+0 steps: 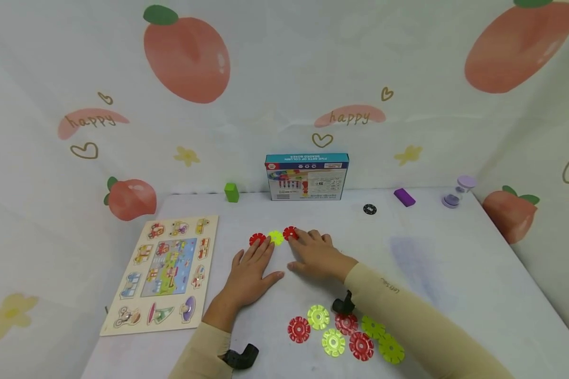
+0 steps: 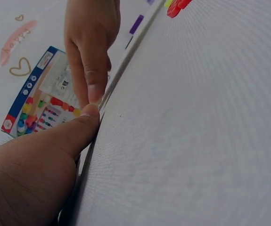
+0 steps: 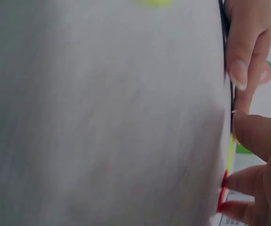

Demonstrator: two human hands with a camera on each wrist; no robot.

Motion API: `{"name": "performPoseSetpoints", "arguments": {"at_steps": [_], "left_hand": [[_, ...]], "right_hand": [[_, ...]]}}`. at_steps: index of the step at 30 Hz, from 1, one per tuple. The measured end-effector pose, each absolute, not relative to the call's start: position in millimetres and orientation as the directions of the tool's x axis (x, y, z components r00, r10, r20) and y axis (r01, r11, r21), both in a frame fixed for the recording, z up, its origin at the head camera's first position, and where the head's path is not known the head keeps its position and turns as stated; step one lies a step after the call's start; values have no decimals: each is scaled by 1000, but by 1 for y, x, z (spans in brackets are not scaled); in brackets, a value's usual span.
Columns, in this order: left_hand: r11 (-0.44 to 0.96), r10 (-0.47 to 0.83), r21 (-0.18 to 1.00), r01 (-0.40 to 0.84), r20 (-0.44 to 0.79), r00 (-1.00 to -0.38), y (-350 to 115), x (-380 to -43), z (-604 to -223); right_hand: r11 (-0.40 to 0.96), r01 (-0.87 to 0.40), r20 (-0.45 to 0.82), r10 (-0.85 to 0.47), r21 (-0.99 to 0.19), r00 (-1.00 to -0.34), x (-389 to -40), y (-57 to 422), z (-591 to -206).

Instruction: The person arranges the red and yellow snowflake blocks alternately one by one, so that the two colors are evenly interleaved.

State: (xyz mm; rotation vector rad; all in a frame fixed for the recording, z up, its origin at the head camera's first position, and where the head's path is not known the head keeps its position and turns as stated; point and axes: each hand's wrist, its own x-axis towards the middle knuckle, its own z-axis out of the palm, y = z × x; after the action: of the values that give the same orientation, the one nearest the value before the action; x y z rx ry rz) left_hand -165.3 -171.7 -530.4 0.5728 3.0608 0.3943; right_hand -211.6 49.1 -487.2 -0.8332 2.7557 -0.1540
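Note:
Three notched plastic discs lie in a short row mid-table: a red disc [image 1: 257, 239] on the left, a yellow-green disc [image 1: 276, 237] in the middle and another red disc [image 1: 290, 232] on the right. My left hand [image 1: 248, 276] lies palm down, fingers extended, its fingertips overlapping the left red disc in the head view. Fingertips of my right hand [image 1: 320, 256] touch the right red disc [image 3: 223, 190], which shows edge-on in the right wrist view. Both thumbs point toward each other in front of the row.
Several loose red and yellow-green discs [image 1: 333, 342] lie nearer the front, partly beneath the right sleeve. A wooden vehicle puzzle board [image 1: 139, 310] is at left. Along the back are a green block [image 1: 232, 192], a box [image 1: 307, 179], a black chip [image 1: 370, 209], a purple block [image 1: 404, 197] and an hourglass [image 1: 457, 192].

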Motion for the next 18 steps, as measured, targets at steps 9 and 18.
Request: {"name": "performPoseSetpoints", "arguments": {"at_steps": [9,18], "left_hand": [[900,360,244,361,48,-932,-172,-165,-530],[899,362,245,363,51,-931,-172,-164,-529]], "right_hand": [[849,-516,-219,-529,-114,-820,-203,41,-481],[850,-523,-200,-525,-67,-827,-201,41,-482]]}}
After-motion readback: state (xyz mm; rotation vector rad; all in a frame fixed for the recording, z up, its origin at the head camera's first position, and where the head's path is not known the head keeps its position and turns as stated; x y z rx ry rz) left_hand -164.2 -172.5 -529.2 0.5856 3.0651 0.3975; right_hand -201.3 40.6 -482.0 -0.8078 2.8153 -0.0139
